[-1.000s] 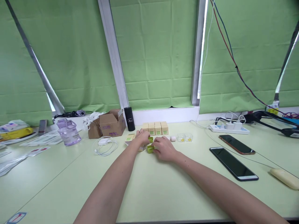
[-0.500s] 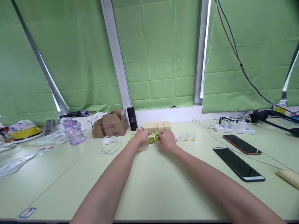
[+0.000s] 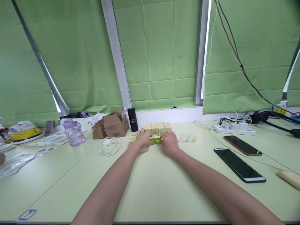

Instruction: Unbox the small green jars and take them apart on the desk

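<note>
A small green case (image 3: 158, 141) lies spread flat on the table in two shallow halves, side by side. My left hand (image 3: 142, 138) is at its left end with fingers curled round the edge. My right hand (image 3: 169, 142) grips the right half, fingers bent and close together. Both hands partly cover the case, so its ends are hidden. Just behind stands a row of several small beige boxes (image 3: 161, 127), some with green windows. Another beige box (image 3: 142, 149) lies partly under my left hand. Right of my right hand sits a clear twin-cup case (image 3: 188, 138) with yellow spots inside.
On the left are a white charger cable (image 3: 110, 147), a cardboard box (image 3: 116, 125), a black cylinder (image 3: 132, 119) and a purple water bottle (image 3: 74, 132). Two phones (image 3: 240, 164) and a power strip (image 3: 234, 129) lie right. Another person's hand (image 3: 2, 158) shows at the left edge.
The right half of the green case, tilted up before, has come down flat beside the left half. My right hand shifted slightly right. Another person's hand has appeared at the left edge.
</note>
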### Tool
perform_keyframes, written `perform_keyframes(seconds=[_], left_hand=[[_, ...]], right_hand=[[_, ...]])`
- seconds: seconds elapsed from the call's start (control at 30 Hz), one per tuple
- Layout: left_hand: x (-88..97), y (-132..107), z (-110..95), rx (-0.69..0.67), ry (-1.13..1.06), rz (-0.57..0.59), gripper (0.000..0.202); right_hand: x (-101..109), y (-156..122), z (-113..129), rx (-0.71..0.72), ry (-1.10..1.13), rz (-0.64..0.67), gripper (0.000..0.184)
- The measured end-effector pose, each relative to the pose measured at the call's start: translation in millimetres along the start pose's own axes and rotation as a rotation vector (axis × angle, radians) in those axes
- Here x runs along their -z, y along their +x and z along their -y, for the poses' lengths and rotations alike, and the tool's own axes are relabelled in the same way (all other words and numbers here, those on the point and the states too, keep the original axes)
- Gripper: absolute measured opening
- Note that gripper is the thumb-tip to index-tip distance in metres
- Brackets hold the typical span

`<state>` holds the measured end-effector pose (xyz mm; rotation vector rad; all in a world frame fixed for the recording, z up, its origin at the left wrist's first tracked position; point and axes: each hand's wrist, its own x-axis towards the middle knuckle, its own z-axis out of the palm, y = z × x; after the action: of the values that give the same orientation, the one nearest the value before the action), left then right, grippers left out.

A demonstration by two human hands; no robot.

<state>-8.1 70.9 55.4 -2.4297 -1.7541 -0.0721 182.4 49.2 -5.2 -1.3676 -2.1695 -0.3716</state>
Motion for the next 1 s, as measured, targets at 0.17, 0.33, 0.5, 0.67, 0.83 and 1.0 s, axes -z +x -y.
perform_keyframes(seconds=[0.17, 0.33, 0.5, 0.67, 0.83, 1.0], left_hand=[[7.9, -10, -12, -0.012, -0.043, -0.062, 0.040], [20.8, -50, -39, -0.082, -0.205, -0.284, 0.026], [24.9, -97, -58, -0.093, -0.304, -0.298, 0.029], [12.2, -101, -52, -0.087, -0.313, -0.280, 0.044], [-2.8, -83, -49, -0.100, -0.348, -0.270, 0.045], [-13.1, -72, -49, -0.127, -0.370, -0.325, 0.043]], right_hand=[[16, -23, -29, 0.007, 0.039, -0.096, 0.021], [39, -55, -42, 0.101, 0.101, -0.116, 0.019], [62, -86, -30, 0.147, 0.149, -0.057, 0.017], [60, -89, -27, 0.140, 0.156, -0.024, 0.021], [46, -48, -47, 0.064, 0.061, -0.018, 0.026], [29, 5, -68, -0.143, -0.073, 0.057, 0.033]])
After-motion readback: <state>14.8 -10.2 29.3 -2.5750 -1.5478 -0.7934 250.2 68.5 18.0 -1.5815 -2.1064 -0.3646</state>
